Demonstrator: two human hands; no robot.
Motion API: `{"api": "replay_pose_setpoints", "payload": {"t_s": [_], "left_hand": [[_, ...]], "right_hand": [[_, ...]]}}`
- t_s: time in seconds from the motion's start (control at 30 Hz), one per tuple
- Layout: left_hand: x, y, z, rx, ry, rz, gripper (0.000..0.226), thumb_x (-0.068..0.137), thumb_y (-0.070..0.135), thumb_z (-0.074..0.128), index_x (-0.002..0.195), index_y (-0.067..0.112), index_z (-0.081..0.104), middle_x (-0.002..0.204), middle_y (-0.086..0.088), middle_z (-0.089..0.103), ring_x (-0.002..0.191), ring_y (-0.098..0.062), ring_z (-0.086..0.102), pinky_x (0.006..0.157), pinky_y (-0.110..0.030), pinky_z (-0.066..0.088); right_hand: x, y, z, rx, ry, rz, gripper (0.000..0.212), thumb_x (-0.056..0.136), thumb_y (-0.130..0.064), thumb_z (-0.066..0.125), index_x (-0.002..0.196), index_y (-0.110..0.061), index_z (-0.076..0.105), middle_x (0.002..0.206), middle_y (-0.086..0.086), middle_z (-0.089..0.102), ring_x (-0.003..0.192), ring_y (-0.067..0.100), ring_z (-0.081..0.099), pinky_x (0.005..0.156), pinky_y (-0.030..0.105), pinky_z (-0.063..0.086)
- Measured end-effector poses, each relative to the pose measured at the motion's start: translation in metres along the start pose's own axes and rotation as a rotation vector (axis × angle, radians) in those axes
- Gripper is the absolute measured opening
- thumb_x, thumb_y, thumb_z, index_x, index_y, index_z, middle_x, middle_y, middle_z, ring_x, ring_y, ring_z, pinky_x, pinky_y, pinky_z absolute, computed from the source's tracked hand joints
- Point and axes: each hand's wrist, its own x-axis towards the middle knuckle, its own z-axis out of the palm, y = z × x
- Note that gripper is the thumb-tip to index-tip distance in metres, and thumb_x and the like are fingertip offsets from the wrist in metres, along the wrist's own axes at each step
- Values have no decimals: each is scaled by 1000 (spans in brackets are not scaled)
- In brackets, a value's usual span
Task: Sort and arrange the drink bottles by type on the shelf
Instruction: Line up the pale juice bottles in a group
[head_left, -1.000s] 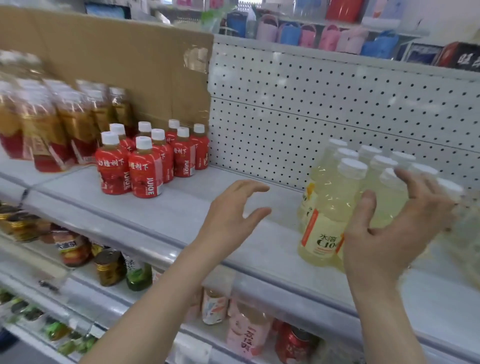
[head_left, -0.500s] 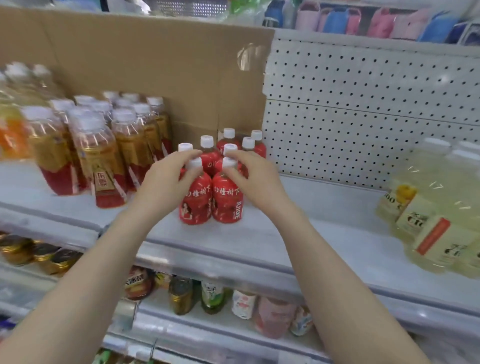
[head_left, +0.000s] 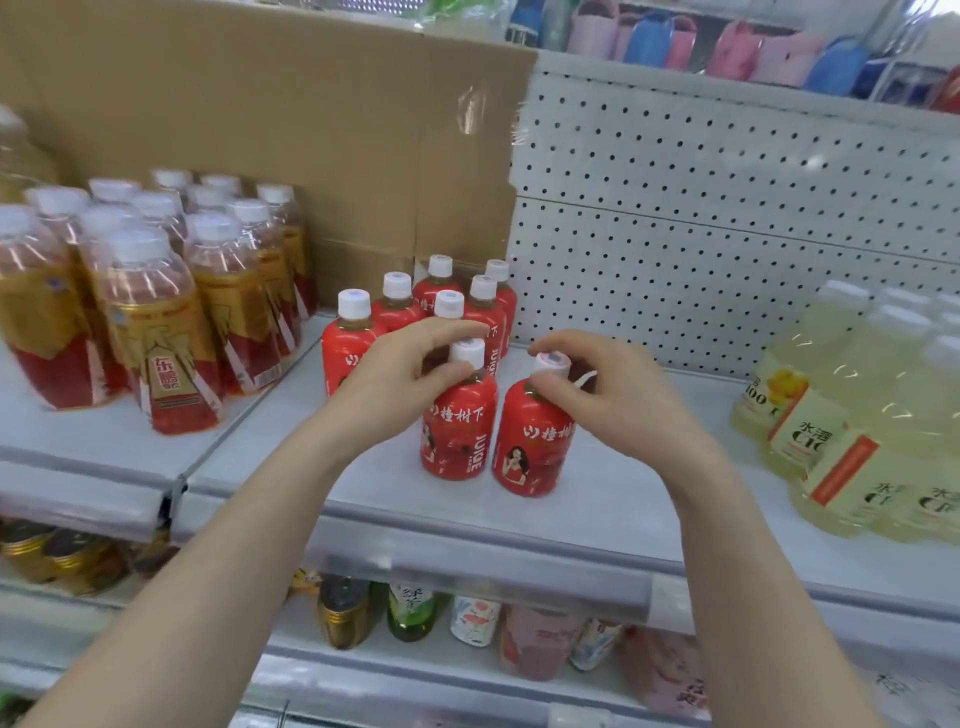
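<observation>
Mid-frame on the shelf (head_left: 395, 486), the left hand (head_left: 400, 382) pinches one red juice bottle (head_left: 457, 431) by its cap and the right hand (head_left: 615, 397) pinches a second red bottle (head_left: 532, 447) likewise, so a slipping grip could topple either off the front edge.

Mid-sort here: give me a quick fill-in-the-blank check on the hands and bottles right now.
1. The red bottles all have ____ caps.
2. The left hand and right hand each pinch ____ bottle by the top.
3. The pale yellow bottles stand to the ____ of the red ones.
Missing words: white; one; right.
</observation>
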Motion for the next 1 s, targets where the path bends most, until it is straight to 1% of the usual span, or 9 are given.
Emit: {"api": "replay_pose_setpoints", "payload": {"t_s": [0.1,0.23,0.47,0.57,0.67,0.77,0.83,0.93,1.0], "left_hand": [[3,1,1,-41,-3,-23,40,94,15,65,131,31,62,120,20,65,111,2,62,96,-26,54],[3,0,4,-80,10,-36,41,93,14,66,131,29,63,120,16,67,110,0,63,95,-29,55],[3,0,-2,-78,-27,-27,43,93,17,65,134,31,61,124,20,65,114,3,60,97,-26,53],[7,-9,-18,62,152,55,37,95,15,64,130,27,64,123,16,64,115,-2,60,98,-25,51],[15,-28,-44,402,401,101,31,93,18,66,124,19,67,124,1,63,116,-23,55,99,-33,43],[20,-42,-59,524,331,-104,37,95,29,62,132,22,61,133,-4,57,117,-28,56,96,-40,46],[20,-45,-59,517,277,-191,35,98,31,58,132,26,60,132,-2,60,111,-24,62,90,-41,50],[22,-40,-61,458,290,-169,29,96,24,61,124,27,66,121,-1,68,100,-21,65,87,-41,54],[25,-35,-59,455,235,-140,31,95,25,62,126,28,66,119,-1,68,98,-20,64,87,-40,53]], "right_hand": [[1,1,7,21,62,-25,12,94,-25,67,102,-33,73,83,-34,63,79,-9,60,69,13,44],[3,7,5,32,52,-19,16,95,-25,67,107,-34,73,85,-32,64,78,-9,60,67,9,44],[27,0,-16,125,-113,48,10,97,-38,64,100,-36,73,95,-17,74,85,-3,65,69,10,47],[67,-8,-19,24,-64,33,20,102,-32,58,117,-29,72,105,-13,71,93,1,63,78,15,47],[109,-21,1,-73,-218,-29,30,103,-27,59,132,-28,66,111,-8,65,93,5,59,78,15,47],[134,-29,26,-136,-378,-61,38,101,-32,62,139,-29,61,120,-9,63,99,8,59,79,20,43],[139,-28,34,-122,-366,-66,31,97,-32,67,128,-26,68,106,-6,65,86,5,57,75,22,43],[130,-20,22,-177,-313,-59,18,96,-29,68,113,-22,71,81,-3,59,65,0,47,57,13,38],[118,-12,9,-239,-299,-18,18,97,-29,68,113,-22,71,80,-1,61,63,5,48,57,19,40]]}}
